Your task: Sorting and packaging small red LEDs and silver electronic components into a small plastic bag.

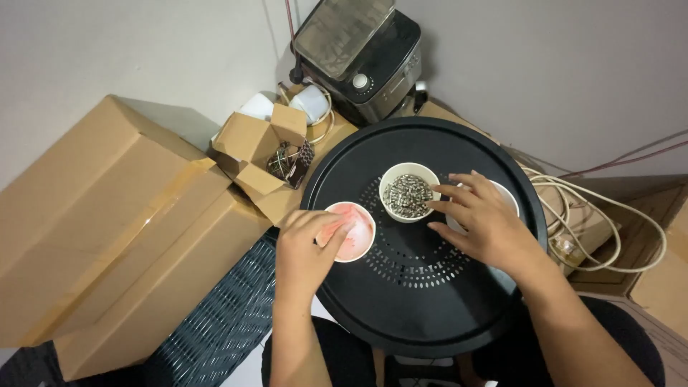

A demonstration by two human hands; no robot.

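Sitting at the left are big brown boxes (pixel 107 229), bigger than anything else here. Next comes the round black tray (pixel 401 308) with little holes in it. On the tray the right hand (pixel 480 222) lies open with fingers spread, over a white cup (pixel 507 195), fingertips touching the cup of small silver bits (pixel 408 191). The left hand (pixel 304 251) curls around the pink-stained cup (pixel 352 233), thumb dipped inside.
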